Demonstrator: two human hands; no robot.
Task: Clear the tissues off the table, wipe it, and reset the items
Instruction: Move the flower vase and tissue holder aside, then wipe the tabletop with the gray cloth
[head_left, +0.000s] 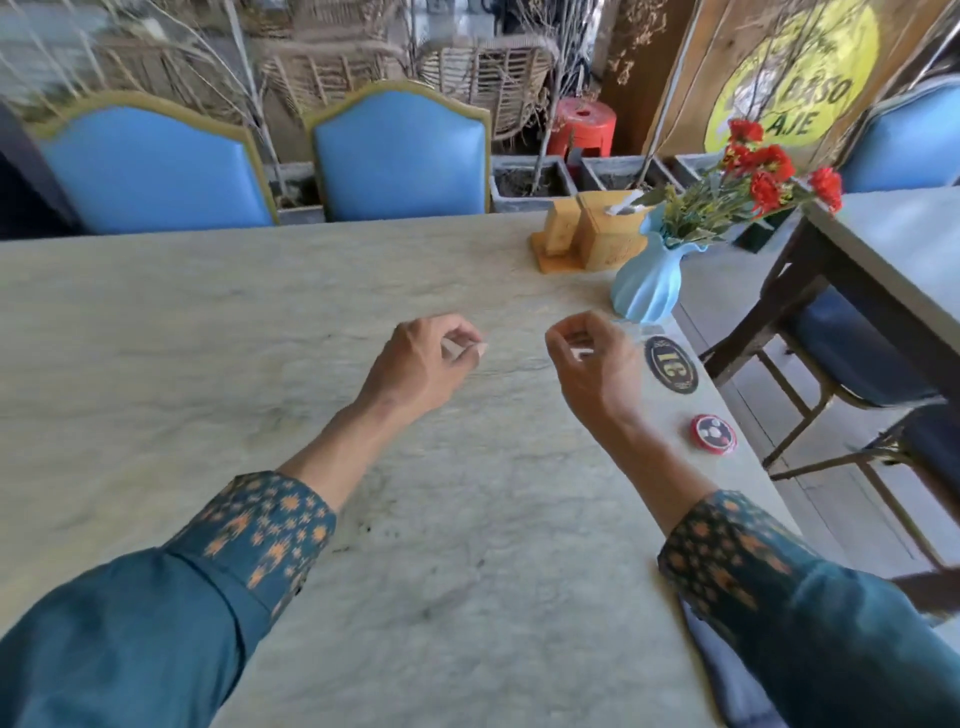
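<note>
Teal sleeves (130, 623) end in dark cuffs (260, 525) patterned with orange stars.

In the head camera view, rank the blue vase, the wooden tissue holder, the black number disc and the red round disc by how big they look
1. wooden tissue holder and blue vase, too alike to rank
2. black number disc
3. red round disc

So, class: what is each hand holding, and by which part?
The left hand pinches a small white scrap, likely tissue, by one end. The right hand pinches another white scrap; which part cannot be told.
</note>
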